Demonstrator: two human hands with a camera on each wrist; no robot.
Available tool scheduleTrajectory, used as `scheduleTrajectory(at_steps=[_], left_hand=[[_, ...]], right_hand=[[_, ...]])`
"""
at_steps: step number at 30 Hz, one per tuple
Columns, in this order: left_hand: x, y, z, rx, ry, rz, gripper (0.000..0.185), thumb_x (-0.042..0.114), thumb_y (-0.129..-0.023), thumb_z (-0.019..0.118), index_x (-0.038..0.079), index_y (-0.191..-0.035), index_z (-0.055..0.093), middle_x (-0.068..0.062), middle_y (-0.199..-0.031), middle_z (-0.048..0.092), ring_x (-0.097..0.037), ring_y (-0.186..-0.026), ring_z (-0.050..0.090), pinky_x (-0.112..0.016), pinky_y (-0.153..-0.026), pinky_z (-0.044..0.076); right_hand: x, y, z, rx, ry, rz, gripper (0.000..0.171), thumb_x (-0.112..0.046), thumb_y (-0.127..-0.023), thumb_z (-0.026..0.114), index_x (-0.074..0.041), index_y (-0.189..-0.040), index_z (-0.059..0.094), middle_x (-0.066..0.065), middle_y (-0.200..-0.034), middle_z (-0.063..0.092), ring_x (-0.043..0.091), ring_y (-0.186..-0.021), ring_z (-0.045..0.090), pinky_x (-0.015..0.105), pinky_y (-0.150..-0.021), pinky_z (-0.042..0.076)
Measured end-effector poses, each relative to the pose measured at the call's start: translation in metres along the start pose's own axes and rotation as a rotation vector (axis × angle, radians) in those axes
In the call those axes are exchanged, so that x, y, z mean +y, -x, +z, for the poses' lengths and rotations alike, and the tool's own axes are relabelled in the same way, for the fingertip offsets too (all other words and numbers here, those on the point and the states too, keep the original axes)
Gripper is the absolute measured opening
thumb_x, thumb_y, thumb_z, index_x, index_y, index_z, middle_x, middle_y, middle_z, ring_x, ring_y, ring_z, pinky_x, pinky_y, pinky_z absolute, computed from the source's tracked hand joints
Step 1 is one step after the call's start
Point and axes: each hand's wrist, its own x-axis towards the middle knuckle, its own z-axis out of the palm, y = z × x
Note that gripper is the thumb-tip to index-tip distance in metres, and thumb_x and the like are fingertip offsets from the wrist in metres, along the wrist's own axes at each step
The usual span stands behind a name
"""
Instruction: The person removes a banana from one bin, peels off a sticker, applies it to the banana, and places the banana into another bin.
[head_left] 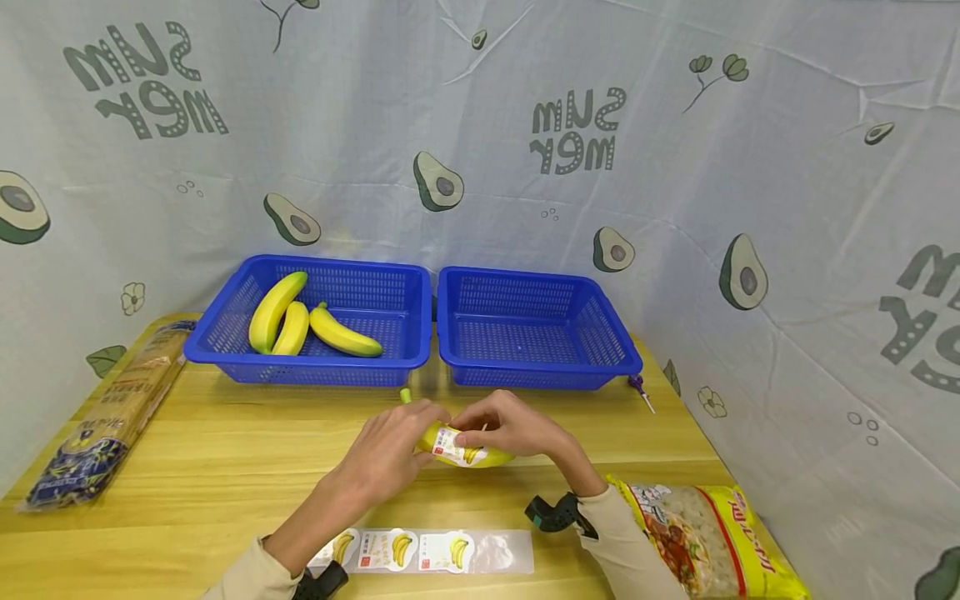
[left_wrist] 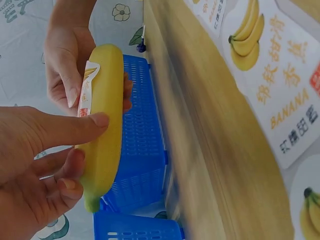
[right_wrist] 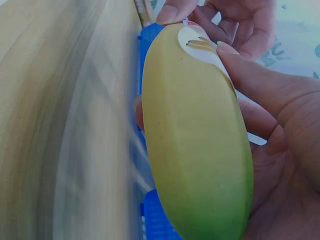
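Note:
A yellow banana [head_left: 491, 457] with a green tip is held up over the table between both hands. My left hand [head_left: 390, 450] grips its stem half, the thumb lying across the peel near the label's end in the left wrist view. On the banana's side sits a white banana label [head_left: 450, 447], its edge partly raised from the peel in the left wrist view [left_wrist: 89, 80]. With thumb on the label and fingers behind the fruit, my right hand [head_left: 510, 425] holds the other half. Below lies a clear strip of banana labels [head_left: 502, 552], one spot on it bare.
Behind the hands stand two blue baskets; the left basket [head_left: 375, 375] holds three bananas [head_left: 345, 333], the right basket [head_left: 525, 375] none. A noodle pack [head_left: 112, 417] lies at left, a yellow food bag [head_left: 705, 533] at right. A small purple-handled item [head_left: 637, 383] lies beside the right basket.

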Motion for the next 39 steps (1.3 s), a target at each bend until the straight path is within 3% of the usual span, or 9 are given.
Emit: scheduleTrajectory(at_steps=[5,11,13,15,17,22,25,31,39], left_hand=[[0.000,-0.001,-0.008,0.038,0.095,0.033,0.054,-0.003,-0.080,0.094,0.012,-0.127,0.072,0.002,-0.126,0.069,-0.017,-0.086,0.065,-0.028,-0.072,0.057],[-0.003,-0.007,-0.021,0.285,0.295,0.026,0.042,-0.004,-0.082,0.092,0.004,-0.119,0.074,-0.008,-0.120,0.071,-0.020,-0.090,0.067,-0.026,-0.066,0.056],[-0.005,-0.009,-0.021,0.352,0.375,-0.033,0.032,-0.002,-0.087,0.089,0.003,-0.115,0.075,-0.011,-0.113,0.074,-0.023,-0.090,0.071,-0.027,-0.065,0.059],[-0.005,-0.012,-0.020,0.366,0.460,-0.117,0.024,0.000,-0.092,0.085,0.002,-0.114,0.076,-0.013,-0.109,0.077,-0.027,-0.093,0.076,-0.032,-0.072,0.064],[-0.006,-0.018,-0.018,0.323,0.556,-0.215,0.021,0.002,-0.097,0.080,0.000,-0.117,0.077,-0.014,-0.111,0.078,-0.029,-0.098,0.077,-0.036,-0.081,0.066],[-0.001,-0.036,-0.002,0.142,0.960,-0.470,0.034,0.007,-0.106,0.068,-0.010,-0.136,0.066,-0.025,-0.125,0.074,-0.038,-0.113,0.075,-0.046,-0.100,0.062],[0.001,-0.048,0.012,0.125,1.185,-0.581,0.041,0.006,-0.109,0.063,-0.014,-0.144,0.056,-0.032,-0.134,0.068,-0.043,-0.120,0.072,-0.047,-0.103,0.059],[0.003,-0.066,0.031,0.232,1.449,-0.691,0.041,0.000,-0.110,0.057,-0.018,-0.146,0.049,-0.038,-0.140,0.061,-0.046,-0.130,0.065,-0.040,-0.103,0.060],[-0.005,-0.076,0.041,0.403,1.603,-0.792,0.043,-0.003,-0.109,0.058,-0.017,-0.148,0.048,-0.030,-0.129,0.064,-0.035,-0.121,0.071,-0.039,-0.104,0.059]], right_hand=[[-0.005,0.003,-0.010,0.010,-0.027,0.045,0.024,-0.008,-0.105,0.071,0.005,-0.124,0.076,0.011,-0.103,0.079,0.004,-0.076,0.067,0.024,-0.071,0.060],[-0.016,0.009,-0.034,0.047,-0.034,0.116,0.028,-0.010,-0.107,0.069,0.006,-0.129,0.073,0.012,-0.107,0.078,0.013,-0.085,0.072,0.027,-0.079,0.063],[-0.021,0.010,-0.045,0.070,-0.039,0.148,0.030,-0.012,-0.108,0.067,0.006,-0.131,0.072,0.012,-0.109,0.078,0.015,-0.088,0.073,0.028,-0.080,0.063],[-0.026,0.010,-0.056,0.099,-0.032,0.190,0.032,-0.014,-0.109,0.068,0.006,-0.133,0.071,0.011,-0.110,0.078,0.017,-0.090,0.074,0.027,-0.081,0.062],[-0.030,0.010,-0.067,0.133,-0.031,0.238,0.033,-0.016,-0.108,0.068,0.006,-0.134,0.071,0.011,-0.110,0.078,0.018,-0.092,0.074,0.028,-0.081,0.062],[-0.033,0.001,-0.090,0.220,-0.042,0.321,0.038,-0.018,-0.108,0.070,0.007,-0.136,0.069,0.015,-0.113,0.078,0.022,-0.095,0.076,0.034,-0.082,0.065],[-0.031,-0.009,-0.099,0.261,-0.062,0.365,0.044,-0.022,-0.107,0.070,0.007,-0.141,0.065,0.018,-0.119,0.077,0.023,-0.098,0.076,0.039,-0.085,0.066],[-0.026,-0.032,-0.110,0.331,-0.121,0.421,0.052,-0.026,-0.106,0.074,0.006,-0.144,0.063,0.019,-0.123,0.077,0.027,-0.106,0.077,0.043,-0.090,0.066],[-0.015,-0.059,-0.119,0.416,-0.200,0.470,0.053,-0.031,-0.103,0.077,0.005,-0.140,0.068,0.020,-0.123,0.076,0.027,-0.100,0.077,0.038,-0.089,0.065]])
